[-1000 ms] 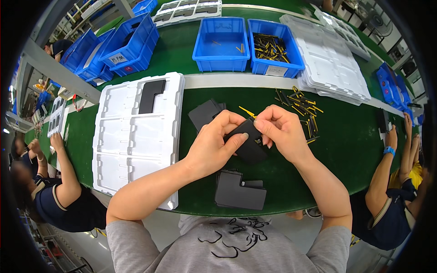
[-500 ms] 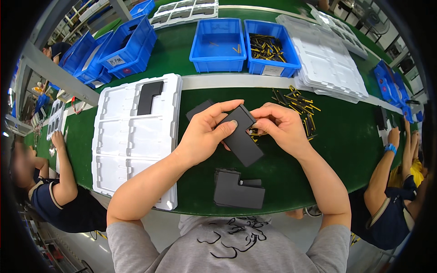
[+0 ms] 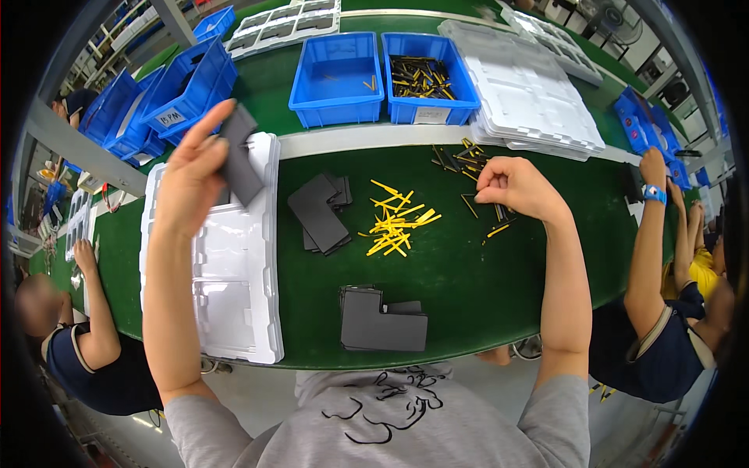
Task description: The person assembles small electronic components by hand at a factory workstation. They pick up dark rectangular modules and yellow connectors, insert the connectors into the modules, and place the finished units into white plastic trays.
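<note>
My left hand [image 3: 191,179] is raised over the left side of the white tray [image 3: 269,257], fingers closed on a dark grey L-shaped plate [image 3: 243,160], which is tilted. At the pile of thin black-and-yellow strips [image 3: 449,160], my right hand [image 3: 515,187] has thumb and fingertips pinched together. A thin strip [image 3: 469,206] is right beside those fingertips; what they hold, if anything, is hidden. Between my hands are a loose stack of dark L-shaped plates [image 3: 318,214] and a heap of yellow slivers [image 3: 394,226]. Nearer me sits another stack of L-shaped plates [image 3: 374,324].
Behind the work area stand a blue bin [image 3: 335,109] with a few slivers and another blue bin [image 3: 433,109] full of strips. White plastic trays [image 3: 530,86] are stacked to their right. More blue bins [image 3: 187,97] stand far left. People [image 3: 655,335] work at both sides.
My hands have parted. The left carried the L-shaped plate left over the tray; the right moved to the strip pile. The yellow heap and middle stack have come into view.
</note>
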A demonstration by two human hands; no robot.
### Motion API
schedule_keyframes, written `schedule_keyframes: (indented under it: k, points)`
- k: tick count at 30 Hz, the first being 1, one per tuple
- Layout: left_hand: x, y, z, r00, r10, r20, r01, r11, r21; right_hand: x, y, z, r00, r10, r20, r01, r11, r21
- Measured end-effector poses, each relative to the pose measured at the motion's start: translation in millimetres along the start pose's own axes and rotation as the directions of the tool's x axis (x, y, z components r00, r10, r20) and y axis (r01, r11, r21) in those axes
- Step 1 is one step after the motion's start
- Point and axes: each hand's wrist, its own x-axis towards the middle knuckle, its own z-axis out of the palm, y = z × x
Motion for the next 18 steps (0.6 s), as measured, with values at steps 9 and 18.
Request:
schedule_keyframes:
  k: [9,18]
  points:
    - [-26.1,-27.9,-211.7,0.686,0.428,-0.588,0.384,0.474,0.793,-7.9,-30.3,29.6,0.971,-0.234,-0.055,0.202,0.916,-0.346]
    - [0.5,-43.6,-172.6,0.705,0.395,-0.589,0.419,0.438,0.795,-4.6,-40.6,43.1,0.947,-0.245,-0.207,0.262,0.963,0.059]
